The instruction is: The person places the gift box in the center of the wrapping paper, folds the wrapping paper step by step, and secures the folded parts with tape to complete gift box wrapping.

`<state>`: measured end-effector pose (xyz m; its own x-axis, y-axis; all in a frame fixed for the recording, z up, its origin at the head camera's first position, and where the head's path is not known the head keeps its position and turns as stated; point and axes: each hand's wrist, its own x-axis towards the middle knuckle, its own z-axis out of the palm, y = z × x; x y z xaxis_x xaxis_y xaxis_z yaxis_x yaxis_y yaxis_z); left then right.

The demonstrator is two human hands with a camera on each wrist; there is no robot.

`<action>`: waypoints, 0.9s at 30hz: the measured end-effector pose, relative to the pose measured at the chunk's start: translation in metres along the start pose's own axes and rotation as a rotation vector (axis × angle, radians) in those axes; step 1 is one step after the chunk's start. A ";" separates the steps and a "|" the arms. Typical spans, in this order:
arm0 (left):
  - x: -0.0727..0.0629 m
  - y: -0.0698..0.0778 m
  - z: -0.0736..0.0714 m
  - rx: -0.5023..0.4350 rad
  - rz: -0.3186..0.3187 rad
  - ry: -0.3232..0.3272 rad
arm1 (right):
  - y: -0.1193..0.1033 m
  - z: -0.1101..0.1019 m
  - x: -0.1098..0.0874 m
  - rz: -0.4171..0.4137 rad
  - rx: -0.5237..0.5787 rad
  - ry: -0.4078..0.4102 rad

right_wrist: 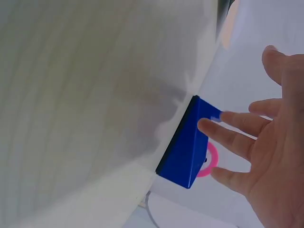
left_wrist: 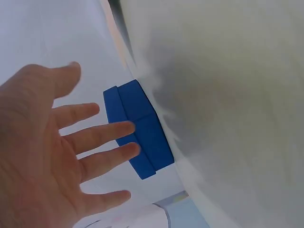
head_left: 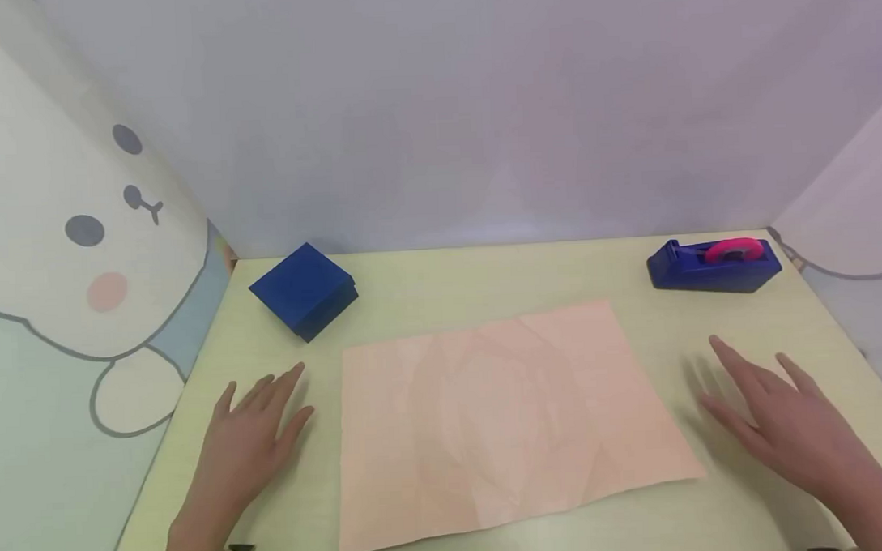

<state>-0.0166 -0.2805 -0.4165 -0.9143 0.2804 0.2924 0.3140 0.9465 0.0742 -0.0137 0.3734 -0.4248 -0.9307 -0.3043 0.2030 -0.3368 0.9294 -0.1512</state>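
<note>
A creased sheet of pale pink paper [head_left: 504, 423] lies flat between the two hands in the head view. My left hand [head_left: 246, 448] is spread to the left of it, holding nothing. Beyond its fingertips sits a dark blue lidded box [head_left: 303, 288], seen side-on in the left wrist view as a blue box [left_wrist: 142, 126] behind the fingers. To the right of the paper my right hand [head_left: 785, 426] hovers with fingers apart and nothing in them, its shadow on the table. A blue tape dispenser [head_left: 714, 270] with a pink roll [right_wrist: 212, 159] stands past its fingertips.
The pale wooden table [head_left: 499, 281] ends at a plain light curtain [head_left: 450, 121] behind. A cloth with a printed bear face [head_left: 80, 183] hangs along the left edge, and another printed cloth [head_left: 862, 220] hangs at the right.
</note>
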 end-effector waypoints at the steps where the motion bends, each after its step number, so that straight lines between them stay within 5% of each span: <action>1: 0.002 0.002 0.000 -0.014 0.012 0.023 | -0.003 0.000 0.003 -0.014 0.007 0.015; 5: 0.011 0.010 0.005 -0.064 0.087 0.004 | -0.017 0.004 0.013 -0.075 0.081 0.049; 13: 0.022 0.026 0.017 -0.065 0.151 -0.261 | -0.037 0.024 0.027 -0.344 0.125 0.041; 16: 0.024 0.033 0.018 -0.066 0.157 -0.304 | -0.042 0.028 0.029 -0.405 0.108 0.007; 21: 0.025 0.046 0.019 -0.083 0.236 -0.300 | -0.048 0.030 0.026 -0.394 0.095 -0.059; 27: 0.029 0.056 0.020 -0.083 0.260 -0.401 | -0.052 0.031 0.023 -0.355 0.082 -0.108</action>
<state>-0.0307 -0.2165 -0.4234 -0.8242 0.5610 -0.0776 0.5498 0.8255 0.1277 -0.0221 0.3121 -0.4419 -0.7621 -0.6289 0.1539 -0.6474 0.7436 -0.1672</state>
